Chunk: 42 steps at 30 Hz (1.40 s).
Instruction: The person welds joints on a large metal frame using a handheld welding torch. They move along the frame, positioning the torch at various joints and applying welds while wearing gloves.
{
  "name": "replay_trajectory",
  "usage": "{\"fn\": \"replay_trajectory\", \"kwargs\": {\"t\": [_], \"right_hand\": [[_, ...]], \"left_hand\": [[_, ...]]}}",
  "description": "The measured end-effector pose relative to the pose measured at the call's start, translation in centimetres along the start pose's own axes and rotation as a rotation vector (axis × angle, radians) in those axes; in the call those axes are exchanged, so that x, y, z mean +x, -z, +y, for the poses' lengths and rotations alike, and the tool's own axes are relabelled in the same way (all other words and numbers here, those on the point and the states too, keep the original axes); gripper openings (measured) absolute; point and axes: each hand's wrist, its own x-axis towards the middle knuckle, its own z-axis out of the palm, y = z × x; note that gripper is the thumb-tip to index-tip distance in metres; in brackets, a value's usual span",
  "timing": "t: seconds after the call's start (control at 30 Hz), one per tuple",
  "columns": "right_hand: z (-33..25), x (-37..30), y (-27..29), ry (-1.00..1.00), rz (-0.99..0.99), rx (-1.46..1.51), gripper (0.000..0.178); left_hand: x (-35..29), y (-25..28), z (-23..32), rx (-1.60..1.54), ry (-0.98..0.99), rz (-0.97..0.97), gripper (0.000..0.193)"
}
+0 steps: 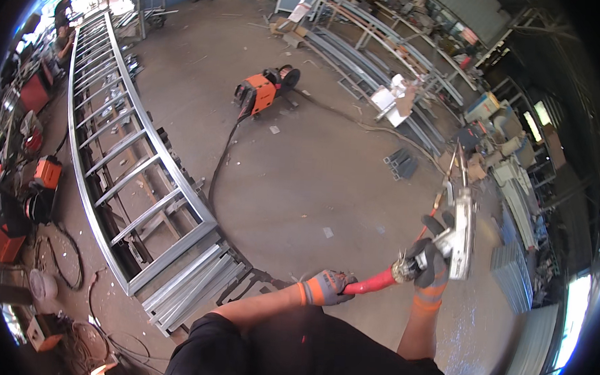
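Observation:
My right hand (433, 266), in a grey and orange glove, is wrapped round a welding gun (460, 237) with a silver metal head. Its thin rod-like tip points away from me, up the view. From the gun's rear a thick red sleeve (373, 282) runs left. My left hand (326, 288), gloved the same way, is closed round that sleeve's far end. A thin red line (428, 221) hangs beside the gun. Part of the gun's handle is hidden by my right fingers.
A long ladder-like metal frame (138, 167) lies at left, with metal strips (196, 284) at its near end. An orange machine (256, 93) stands on the floor, trailing cables. Steel lengths (361, 55) and stacked sheets (512, 277) lie at right. A person (64, 45) is far left.

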Motion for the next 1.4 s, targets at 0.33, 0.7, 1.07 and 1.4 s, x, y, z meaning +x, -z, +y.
{"fn": "replay_trajectory", "kwargs": {"t": [0.33,0.7,1.07,1.4], "right_hand": [[13.9,31.6,5.3,0.343,-0.117,-0.286,0.007],[9.1,63.9,-11.2,1.095,0.609,-0.974,0.019],[0.7,76.6,-43.7,1.335,0.152,-0.453,0.026],[1.3,79.0,-74.7,1.405,-0.305,-0.243,0.032]], "left_hand": [[13.9,12.4,-6.2,0.082,0.279,0.842,0.068],[1.2,15.2,-16.2,-0.088,0.883,1.889,0.049],[0.7,34.4,-24.7,0.054,0.756,1.894,0.052],[-7.8,38.8,-30.4,0.248,1.051,2.451,0.050]]}}
